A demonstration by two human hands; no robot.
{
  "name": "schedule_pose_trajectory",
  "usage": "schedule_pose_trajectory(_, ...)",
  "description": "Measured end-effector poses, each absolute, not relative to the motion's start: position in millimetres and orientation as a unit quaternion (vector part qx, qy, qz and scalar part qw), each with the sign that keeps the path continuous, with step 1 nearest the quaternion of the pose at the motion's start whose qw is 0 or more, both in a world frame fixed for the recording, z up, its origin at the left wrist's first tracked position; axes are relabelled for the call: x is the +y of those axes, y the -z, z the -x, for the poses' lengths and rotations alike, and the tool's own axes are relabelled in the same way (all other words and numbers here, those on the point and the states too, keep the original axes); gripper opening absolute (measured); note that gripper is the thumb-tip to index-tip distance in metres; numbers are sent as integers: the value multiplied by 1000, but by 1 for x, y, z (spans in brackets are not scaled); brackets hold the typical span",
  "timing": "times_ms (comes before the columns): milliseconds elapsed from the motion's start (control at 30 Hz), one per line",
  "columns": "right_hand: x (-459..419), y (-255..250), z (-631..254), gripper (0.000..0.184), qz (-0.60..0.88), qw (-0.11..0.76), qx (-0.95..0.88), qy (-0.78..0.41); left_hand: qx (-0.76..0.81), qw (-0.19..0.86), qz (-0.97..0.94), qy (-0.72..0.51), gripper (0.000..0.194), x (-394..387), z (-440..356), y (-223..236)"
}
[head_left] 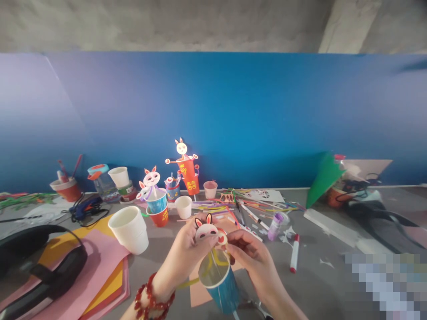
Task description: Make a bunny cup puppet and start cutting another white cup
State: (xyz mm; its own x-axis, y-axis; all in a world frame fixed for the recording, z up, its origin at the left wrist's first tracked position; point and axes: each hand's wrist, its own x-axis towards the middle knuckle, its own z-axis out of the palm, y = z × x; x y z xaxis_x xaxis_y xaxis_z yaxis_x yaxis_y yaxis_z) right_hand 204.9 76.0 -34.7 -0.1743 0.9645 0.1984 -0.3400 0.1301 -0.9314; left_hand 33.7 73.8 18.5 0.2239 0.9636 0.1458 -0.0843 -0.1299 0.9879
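My left hand (182, 251), with a red bead bracelet on its wrist, pinches a white paper rabbit face (203, 231) with dark eyes and pointed ears. Close on its right, my right hand (255, 255) has its fingers closed on the edge of a small round paper disc (222, 239) with a red heart mark. Below both hands, a blue paper cup (225, 291) leans with its open mouth toward me. Yellow pipe cleaners (189, 283) and a thin pale stick come up out of the cup. Part of the disc's edge is hidden by my fingertips.
Finished-looking rabbit cup figures, one on a red cup (189, 175) and one on a blue cup (156, 201), stand behind. A white cup (128, 231) and coloured paper (103, 253) lie left. Rightward are a red-capped marker (294, 254), purple glue bottle (275, 226) and paper scraps.
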Motion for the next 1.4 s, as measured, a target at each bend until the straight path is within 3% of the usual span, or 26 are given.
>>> schedule_pose_trajectory(400, 72, 27, -207, 21, 303, 582, -497, -568, 404, 542, -512, -531, 32, 74, -32, -16)
schedule_pose_trajectory(700, 71, 27, -218, 23, 263, 509, -557, -602, 412, 530, -489, -557, 33, 73, -31, -20)
schedule_pose_trajectory(933, 69, 33, -220, 11, 226, 553, -620, -508, 390, 566, -471, -553, 33, 73, -31, -17)
schedule_pose_trajectory(1133, 69, 34, -222, 14, 258, 562, -644, -451, 395, 570, -464, -551, 35, 73, -32, -17)
schedule_pose_trajectory(1400, 67, 34, -216, 20, 296, 569, -588, -493, 400, 566, -471, -546, 36, 72, -31, -15)
